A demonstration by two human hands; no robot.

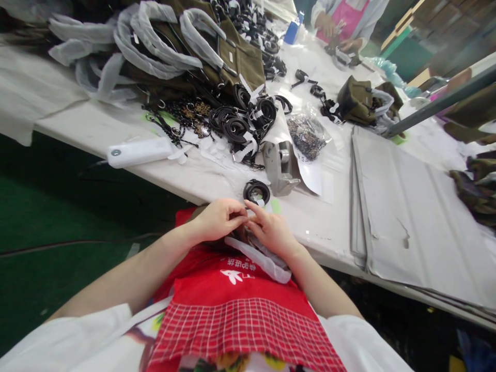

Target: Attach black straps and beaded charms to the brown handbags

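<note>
My left hand and my right hand meet over my lap at the table's near edge, fingers pinched together on something small that I cannot make out. Under them lies a white wrapped strap across my red apron, with an olive bag partly hidden beneath my hands. A coiled black strap rests on the white table just beyond my fingertips.
A grey metal tool, a white box-shaped device, a heap of black coiled straps, olive bags with wrapped handles and flat grey sheets cover the table. Another person works at the far end.
</note>
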